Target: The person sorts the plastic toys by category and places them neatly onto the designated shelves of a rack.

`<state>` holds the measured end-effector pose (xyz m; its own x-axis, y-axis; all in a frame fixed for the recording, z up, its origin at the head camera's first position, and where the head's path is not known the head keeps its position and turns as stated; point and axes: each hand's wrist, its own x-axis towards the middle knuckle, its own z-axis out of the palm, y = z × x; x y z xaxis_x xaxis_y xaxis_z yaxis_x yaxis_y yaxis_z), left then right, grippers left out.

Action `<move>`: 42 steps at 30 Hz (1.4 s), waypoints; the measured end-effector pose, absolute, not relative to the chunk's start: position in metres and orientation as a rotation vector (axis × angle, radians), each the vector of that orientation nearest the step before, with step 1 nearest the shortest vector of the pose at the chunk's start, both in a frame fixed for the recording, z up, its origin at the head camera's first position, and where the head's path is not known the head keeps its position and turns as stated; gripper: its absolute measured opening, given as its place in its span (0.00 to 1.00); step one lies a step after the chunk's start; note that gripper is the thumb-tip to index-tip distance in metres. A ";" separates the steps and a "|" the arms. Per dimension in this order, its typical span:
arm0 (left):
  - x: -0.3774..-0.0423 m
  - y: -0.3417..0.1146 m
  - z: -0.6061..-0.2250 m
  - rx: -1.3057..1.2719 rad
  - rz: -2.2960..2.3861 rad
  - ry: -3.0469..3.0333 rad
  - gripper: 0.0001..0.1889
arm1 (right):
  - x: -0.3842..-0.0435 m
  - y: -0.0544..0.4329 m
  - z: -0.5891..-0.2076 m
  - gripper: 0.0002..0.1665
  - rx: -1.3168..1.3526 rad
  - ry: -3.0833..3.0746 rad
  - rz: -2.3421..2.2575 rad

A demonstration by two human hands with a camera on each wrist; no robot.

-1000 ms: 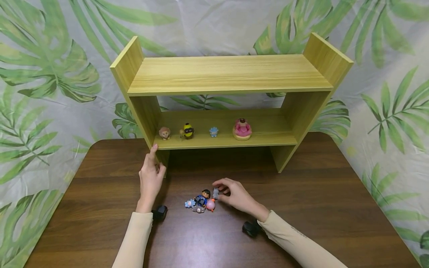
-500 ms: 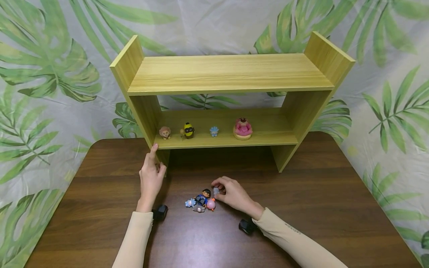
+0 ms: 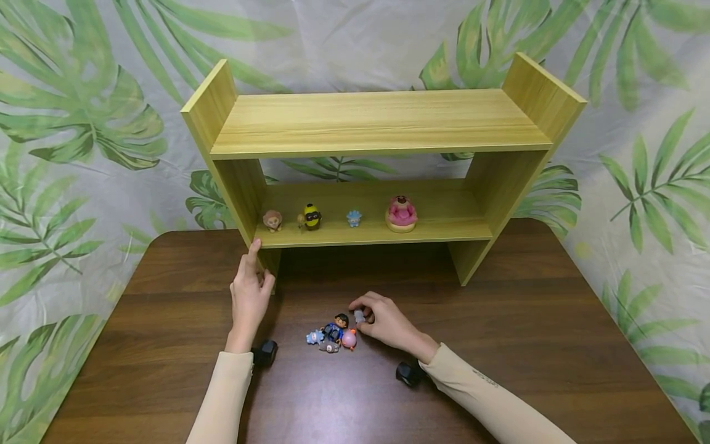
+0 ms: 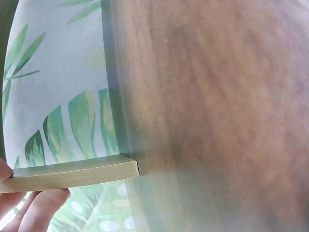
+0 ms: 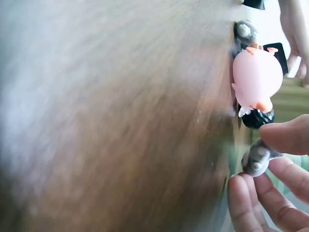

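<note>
My left hand (image 3: 251, 291) is at the left side board of a wooden desktop shelf (image 3: 383, 123), index fingertip at the middle board's corner. In the left wrist view, fingers lie on both faces of that side board (image 4: 87, 173). My right hand (image 3: 388, 320) pinches a small grey figurine (image 3: 359, 316) between thumb and fingers, close over the table; the right wrist view shows the figurine (image 5: 258, 157) at the fingertips. Just left of it lie a dark-haired doll in blue (image 3: 334, 328), a pink round figurine (image 3: 348, 338), a light blue figurine (image 3: 314, 337) and another grey figurine (image 3: 328, 347).
On the middle board stand a pinkish-brown figurine (image 3: 272, 220), a yellow-and-black figurine (image 3: 312, 217), a small blue figurine (image 3: 354, 218) and a larger pink figurine (image 3: 401, 214). The shelf stands at the back of a brown wooden table (image 3: 499, 345), before a leaf-print cloth (image 3: 344, 49).
My right hand has shifted slightly up and left, and the grey figurine sits further inside its fingers. The left hand and the other figurines stay in place.
</note>
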<state>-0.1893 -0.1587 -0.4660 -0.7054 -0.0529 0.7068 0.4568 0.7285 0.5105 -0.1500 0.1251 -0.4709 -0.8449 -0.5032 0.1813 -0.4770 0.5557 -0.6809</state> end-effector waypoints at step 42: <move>-0.189 -0.159 -0.466 -0.294 -0.910 -2.205 0.43 | -0.142 0.163 -0.399 0.22 -0.741 2.397 -1.932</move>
